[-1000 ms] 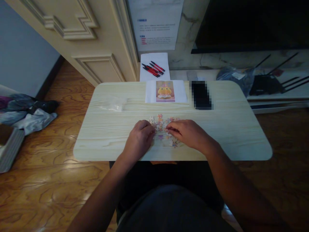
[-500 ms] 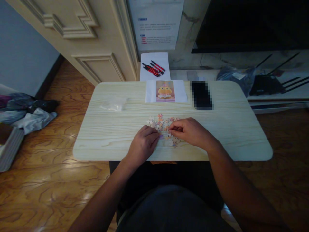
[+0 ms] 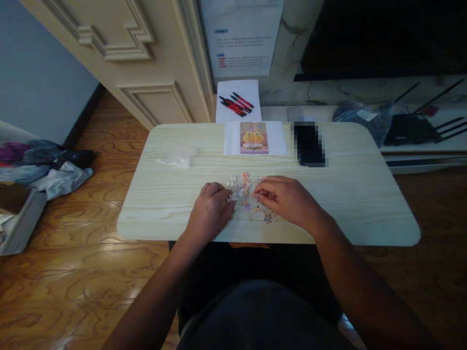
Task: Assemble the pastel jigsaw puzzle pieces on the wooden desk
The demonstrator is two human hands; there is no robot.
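Note:
Small jigsaw puzzle pieces (image 3: 246,189) lie in a loose cluster near the middle of the table, some white, others orange, pink or purple. My left hand (image 3: 211,210) rests at the cluster's left edge, thumb and fingertips a little apart beside white pieces; nothing shows held in it. On the right side, my right hand (image 3: 282,195) is closed in a pinch over the pieces, apparently on a small puzzle piece that its fingers mostly hide. A printed picture (image 3: 254,138) of a yellow figure on white paper lies beyond the pieces.
A clear plastic bag (image 3: 177,156) lies at the table's (image 3: 153,204) back left, and a blurred-out black object (image 3: 309,144) at the back right. Behind the table, several red-and-black pens (image 3: 236,104) lie on white paper. Bags (image 3: 62,170) sit on the floor at left.
My left hand has drawn back to the left, its fingertips parting and uncovering some pieces. My right hand stays pinched in nearly the same place. The whole view has shifted slightly.

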